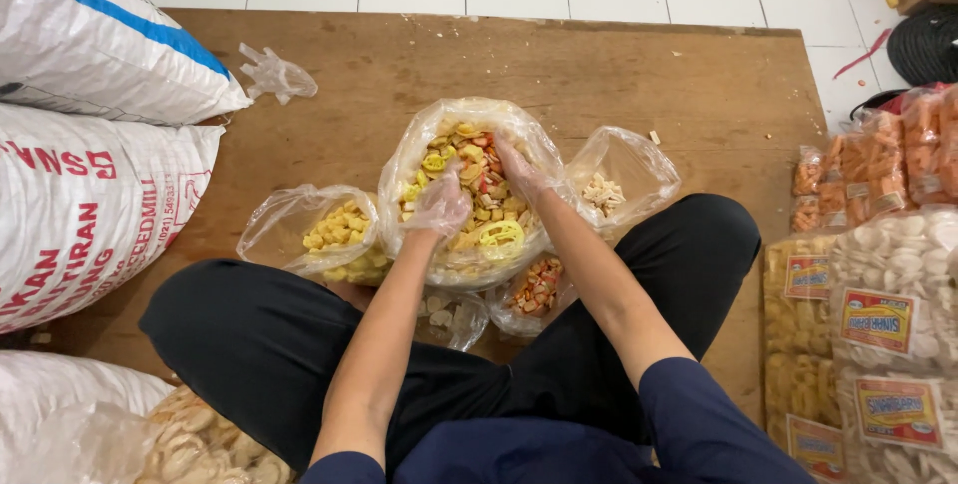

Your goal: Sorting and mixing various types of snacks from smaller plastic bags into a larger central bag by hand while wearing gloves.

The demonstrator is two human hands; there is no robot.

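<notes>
Reaching into the clear bag (469, 145) of mixed crackers, the gloved left hand (439, 203) and right hand (519, 173) are digging with fingers loosely curled among the pieces. Labelled cracker packs (878, 324) are lying at three o'clock, white sacks (90, 145) at nine.

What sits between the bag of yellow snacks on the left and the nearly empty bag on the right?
In the head view, the big open bag of mixed snacks sits between the yellow-snack bag and the nearly empty bag, with the gloved left hand and right hand inside it.

big snack bag (469, 145) centre on board (718, 85); smaller bags (319, 235) left, right (624, 180), nearer; sacks (90, 145) far left.
</notes>
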